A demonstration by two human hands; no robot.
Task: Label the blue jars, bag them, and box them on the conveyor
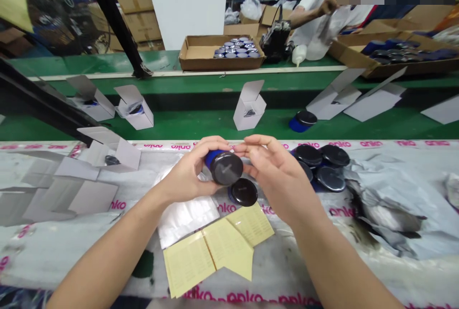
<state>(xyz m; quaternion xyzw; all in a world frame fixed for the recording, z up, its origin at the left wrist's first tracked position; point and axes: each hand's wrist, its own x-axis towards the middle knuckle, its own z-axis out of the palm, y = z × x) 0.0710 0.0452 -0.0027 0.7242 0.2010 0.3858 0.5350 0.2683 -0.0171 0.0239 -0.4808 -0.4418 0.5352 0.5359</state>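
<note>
My left hand [186, 172] is wrapped round a blue jar with a black lid [224, 166], held on its side above the table with the lid facing me. My right hand [276, 170] is at the jar's right side, its fingertips touching the jar near the top, fingers partly curled. A second black-lidded jar [244, 192] stands on the table just below the held one. Yellow paper sheets [215, 247] lie in front of me, beside a clear plastic bag [186, 215].
Several more black-lidded jars [322, 165] cluster to the right. Flat and folded white cartons [82, 189] lie at left. Open white boxes [249, 105] and one jar [303, 121] sit on the green conveyor [201, 125]. Beyond, a cardboard tray of jars [222, 53] and another person [322, 7] at work.
</note>
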